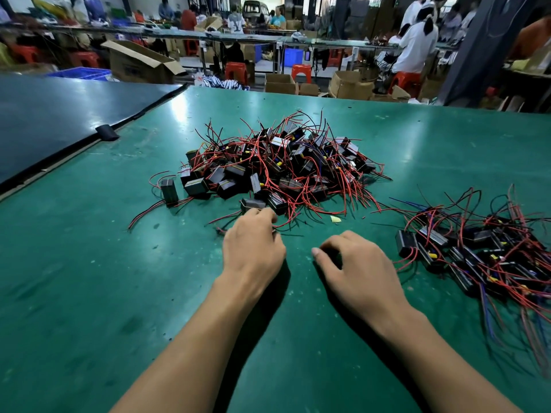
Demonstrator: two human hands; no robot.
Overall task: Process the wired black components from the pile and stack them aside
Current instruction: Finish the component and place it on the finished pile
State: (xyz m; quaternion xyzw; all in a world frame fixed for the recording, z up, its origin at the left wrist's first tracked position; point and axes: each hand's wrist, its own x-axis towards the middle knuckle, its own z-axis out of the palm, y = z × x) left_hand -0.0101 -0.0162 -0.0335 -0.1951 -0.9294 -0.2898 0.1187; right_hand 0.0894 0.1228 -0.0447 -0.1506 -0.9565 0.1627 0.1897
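Observation:
A pile of wired black components (pixel 277 165), small black blocks with red and black leads, lies in the middle of the green table (pixel 89 263). A second, flatter heap of the same components (pixel 483 257) lies at the right. My left hand (pixel 253 248) is at the pile's near edge, its fingers curled down over the red and black wires (pixel 281 224) of the nearest black component (pixel 252 204). My right hand (pixel 354 266) rests on the table between the two heaps, fingers loosely curled, with nothing visible in it.
A dark blue-black panel (pixel 59 114) with a black clip (pixel 106 133) borders the table at the left. A small yellow scrap (pixel 335 219) lies near the pile. Beyond the far edge are cardboard boxes (pixel 140 64), red stools and people working at benches.

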